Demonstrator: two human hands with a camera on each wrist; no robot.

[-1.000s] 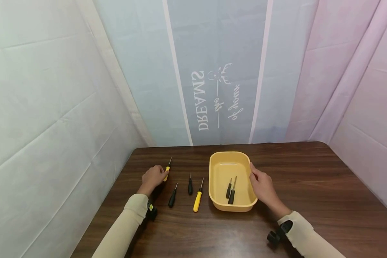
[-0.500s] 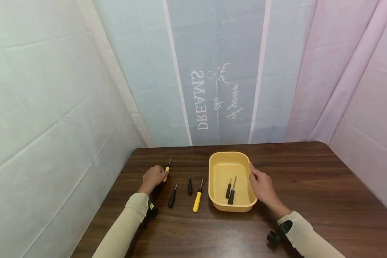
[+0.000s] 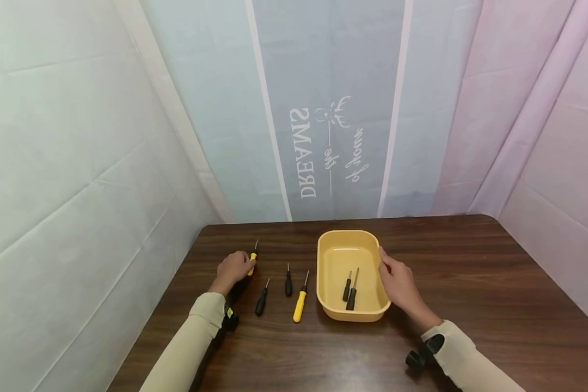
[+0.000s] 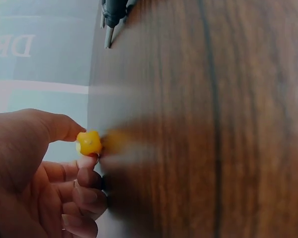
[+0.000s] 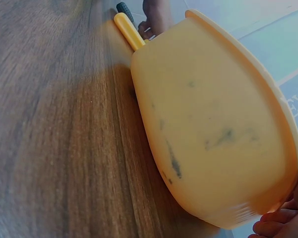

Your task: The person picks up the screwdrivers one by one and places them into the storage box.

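Observation:
My left hand point(image 3: 232, 269) pinches the handle of a small yellow screwdriver point(image 3: 252, 262) at the table's left; in the left wrist view thumb and fingers close on its yellow butt end point(image 4: 88, 143). My right hand point(image 3: 397, 280) holds the right rim of a yellow tub point(image 3: 325, 272), whose outer wall point(image 5: 208, 124) fills the right wrist view. Two black screwdrivers point(image 3: 350, 288) lie inside the tub. On the table between the hands lie two black screwdrivers point(image 3: 262, 299) point(image 3: 288, 283) and a larger yellow one point(image 3: 300, 305).
The dark wooden table point(image 3: 470, 283) is enclosed by fabric walls at the back and both sides. Bare wood lies to the right of the tub and along the near edge. A camera mount point(image 3: 418, 356) sits on my right wrist.
The small yellow screwdriver's tip has risen slightly in my left hand. My right hand and the tub have stayed put.

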